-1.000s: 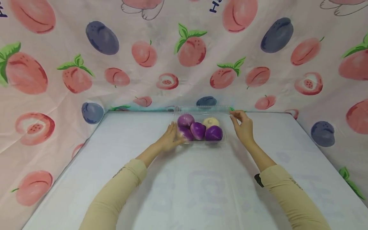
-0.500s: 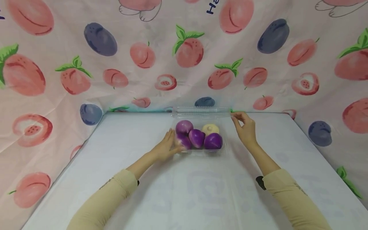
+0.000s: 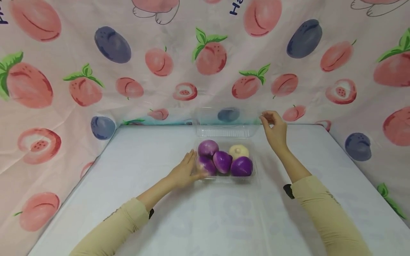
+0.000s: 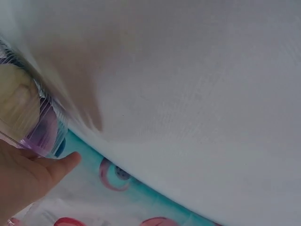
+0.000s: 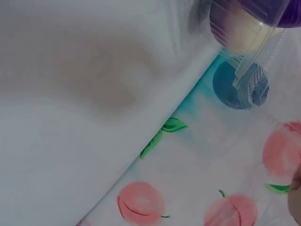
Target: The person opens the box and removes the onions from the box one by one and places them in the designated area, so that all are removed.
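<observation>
At far left, a beige sleeve [image 3: 112, 224] is leading to the left hand [image 3: 182, 174], which is resting with its fingers extended along the near-left side of a clear, rectangular plastic tray [image 3: 228, 179]; this hand is bracing rather than gripping, its thumb lying at the front-left corner. The tray is sitting on the white tabletop [image 3: 144, 153] between the two hands, its long axis running from left to right. Inside, also from left to right, are lying a pale purple round onion-like piece [image 3: 208, 148] at the back, a purple-and-white rounded piece [image 3: 206, 166] in front of it, a glossy purple pointed piece [image 3: 222, 161] at the centre, a cream rounded piece [image 3: 238, 152] at the back right and a deep purple glossy piece [image 3: 241, 166] at the front right. Behind the tray, a clear, ribbed plastic lid [image 3: 224, 122] is standing raised, its long edge running parallel to the tray's back edge; whether the two are joined cannot be made out. The governing relation: the lid is lying to the left of the right hand [image 3: 276, 131], which is the nearer one, pinching its right end narrowly between thumb and fingers, while the left hand is touching only the tray.
</observation>
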`<control>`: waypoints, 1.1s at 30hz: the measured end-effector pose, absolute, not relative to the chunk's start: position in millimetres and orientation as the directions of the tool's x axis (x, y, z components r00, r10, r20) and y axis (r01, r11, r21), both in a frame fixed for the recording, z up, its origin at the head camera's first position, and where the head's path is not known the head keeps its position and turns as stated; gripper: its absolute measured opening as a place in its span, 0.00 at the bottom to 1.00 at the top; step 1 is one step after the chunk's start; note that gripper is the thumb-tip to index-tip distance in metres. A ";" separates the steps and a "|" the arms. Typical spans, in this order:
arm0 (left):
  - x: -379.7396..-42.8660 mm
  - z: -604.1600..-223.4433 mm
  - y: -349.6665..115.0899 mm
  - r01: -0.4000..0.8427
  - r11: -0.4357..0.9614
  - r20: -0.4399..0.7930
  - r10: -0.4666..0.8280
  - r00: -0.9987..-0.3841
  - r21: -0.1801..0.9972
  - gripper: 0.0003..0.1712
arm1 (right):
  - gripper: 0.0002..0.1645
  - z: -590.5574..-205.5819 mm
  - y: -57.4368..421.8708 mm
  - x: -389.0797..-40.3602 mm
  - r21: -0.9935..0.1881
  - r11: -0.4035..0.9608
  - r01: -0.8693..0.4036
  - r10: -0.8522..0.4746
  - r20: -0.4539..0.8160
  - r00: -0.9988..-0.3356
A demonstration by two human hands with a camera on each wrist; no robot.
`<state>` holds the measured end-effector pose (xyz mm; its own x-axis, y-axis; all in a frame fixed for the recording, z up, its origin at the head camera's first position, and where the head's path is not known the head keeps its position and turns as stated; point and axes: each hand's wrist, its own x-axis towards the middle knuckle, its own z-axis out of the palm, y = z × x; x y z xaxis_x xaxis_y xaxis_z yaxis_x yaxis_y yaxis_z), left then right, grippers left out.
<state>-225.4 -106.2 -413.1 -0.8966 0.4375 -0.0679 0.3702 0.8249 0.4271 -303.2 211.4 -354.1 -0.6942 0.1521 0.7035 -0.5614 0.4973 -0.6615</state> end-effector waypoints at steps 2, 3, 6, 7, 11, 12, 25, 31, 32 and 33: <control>-223.7 -412.6 -106.1 0.374 0.839 -0.059 0.429 -0.901 0.395 0.56 | 0.11 -353.2 210.5 -309.4 -0.692 0.513 -0.508 0.138 0.651 -0.747; -223.4 -412.5 -106.0 0.377 0.844 -0.049 0.425 -0.904 0.381 0.57 | 0.11 -353.5 210.1 -312.1 -0.704 0.527 -0.477 0.125 0.619 -0.775; -225.3 -411.7 -104.6 0.380 0.851 -0.022 0.416 -0.909 0.363 0.61 | 0.15 -357.3 209.6 -318.6 -0.713 0.582 -0.390 0.063 0.519 -0.853; -226.3 -411.6 -104.3 0.380 0.851 -0.016 0.414 -0.910 0.362 0.62 | 0.17 -359.6 209.6 -320.1 -0.712 0.594 -0.374 0.039 0.490 -0.871; -229.8 -412.2 -104.0 0.380 0.840 -0.022 0.420 -0.907 0.387 0.67 | 0.27 -370.5 208.6 -321.5 -0.712 0.618 -0.334 -0.049 0.388 -0.920; -230.7 -412.7 -104.3 0.381 0.838 -0.029 0.425 -0.905 0.392 0.68 | 0.28 -373.2 208.4 -321.3 -0.708 0.622 -0.333 -0.067 0.376 -0.924; -234.3 -416.2 -108.4 0.441 0.808 -0.031 0.490 -0.871 0.391 0.70 | 0.32 -391.0 205.1 -324.9 -0.668 0.676 -0.312 -0.095 0.341 -0.935; -230.2 -416.1 -108.0 0.460 0.820 -0.049 0.504 -0.862 0.340 0.70 | 0.31 -393.5 210.2 -327.2 -0.635 0.729 -0.255 -0.098 0.272 -0.957; -229.4 -415.9 -107.7 0.460 0.823 -0.053 0.504 -0.862 0.334 0.70 | 0.31 -394.2 211.6 -327.6 -0.624 0.739 -0.254 -0.106 0.264 -0.959; -228.7 -415.8 -107.4 0.458 0.827 -0.059 0.502 -0.863 0.326 0.70 | 0.30 -394.6 212.7 -327.8 -0.613 0.747 -0.256 -0.119 0.256 -0.959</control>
<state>-228.7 -107.4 -415.8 -0.8629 0.5019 -0.0595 0.4584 0.8267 0.3262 -327.8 212.7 -394.6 -0.9592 -0.1188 0.2564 -0.2565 0.7472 -0.6131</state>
